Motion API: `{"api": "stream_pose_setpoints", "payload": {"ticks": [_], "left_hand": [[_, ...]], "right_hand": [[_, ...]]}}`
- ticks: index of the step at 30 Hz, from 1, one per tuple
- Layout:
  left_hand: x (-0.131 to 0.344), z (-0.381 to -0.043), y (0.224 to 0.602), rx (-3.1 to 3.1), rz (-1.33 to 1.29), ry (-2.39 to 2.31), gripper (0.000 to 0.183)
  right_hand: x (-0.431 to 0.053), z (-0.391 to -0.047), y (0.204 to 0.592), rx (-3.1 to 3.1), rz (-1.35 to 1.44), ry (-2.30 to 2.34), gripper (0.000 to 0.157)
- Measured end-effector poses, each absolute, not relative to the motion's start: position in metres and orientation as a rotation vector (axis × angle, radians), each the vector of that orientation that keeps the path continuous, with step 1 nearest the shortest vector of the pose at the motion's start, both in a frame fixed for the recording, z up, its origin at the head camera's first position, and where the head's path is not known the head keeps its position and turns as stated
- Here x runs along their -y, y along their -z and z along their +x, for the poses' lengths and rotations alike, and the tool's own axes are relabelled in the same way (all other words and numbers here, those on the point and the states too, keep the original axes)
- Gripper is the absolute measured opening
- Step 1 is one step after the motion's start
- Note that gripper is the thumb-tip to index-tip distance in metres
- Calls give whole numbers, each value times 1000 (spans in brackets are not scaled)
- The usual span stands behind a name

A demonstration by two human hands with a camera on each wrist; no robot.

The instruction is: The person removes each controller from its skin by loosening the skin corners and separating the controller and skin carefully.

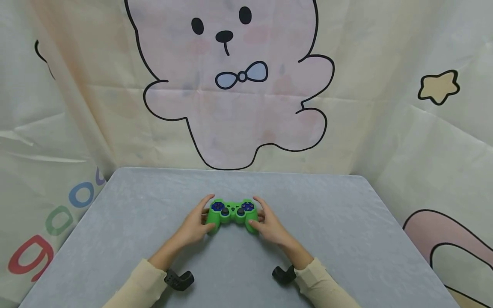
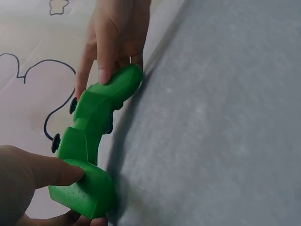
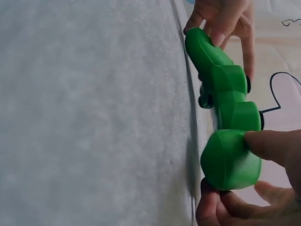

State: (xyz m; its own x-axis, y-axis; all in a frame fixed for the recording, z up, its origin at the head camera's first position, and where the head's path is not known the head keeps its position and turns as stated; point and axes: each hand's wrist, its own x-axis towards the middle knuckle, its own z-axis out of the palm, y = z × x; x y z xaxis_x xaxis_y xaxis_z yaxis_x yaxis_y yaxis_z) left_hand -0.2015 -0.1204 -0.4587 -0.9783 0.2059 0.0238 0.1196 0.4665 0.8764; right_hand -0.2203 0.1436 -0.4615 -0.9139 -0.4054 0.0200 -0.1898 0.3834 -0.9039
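Note:
A green game controller (image 1: 233, 213) with dark blue button pads and two black thumbsticks is held between both hands over the middle of the table. My left hand (image 1: 195, 222) grips its left handle, thumb on top and fingers underneath, while the index finger reaches out past the edge. On the other side my right hand (image 1: 272, 224) grips the right handle in the same manner. Both wrist views show the controller edge-on, with a thumb pressing the near handle of the controller (image 2: 89, 193). In the right wrist view the near handle (image 3: 228, 162) sits between thumb and curled fingers.
A grey-blue cloth covers the table (image 1: 239, 273). Behind it hangs a curtain (image 1: 246, 128) with a printed bear, and printed cloth sides flank the table. Black devices are strapped at the left wrist (image 1: 179, 280) and the right wrist (image 1: 283, 275).

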Motion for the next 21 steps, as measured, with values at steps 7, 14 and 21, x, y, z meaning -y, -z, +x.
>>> {"api": "stream_pose_setpoints", "payload": {"ticks": [7,14,21], "left_hand": [[121,-212,438,-2497,296,-1699,97],[129,-213,414,-2438,372,-1800,97],[129,-204,400,-2541,534,-1828,94]], "right_hand": [[-142,-227,448,-2314,-497,1791,70],[-135,-232,426,-2234,-575,1953,71],[-137,-225,410,-2244,-746,1950,74]]}}
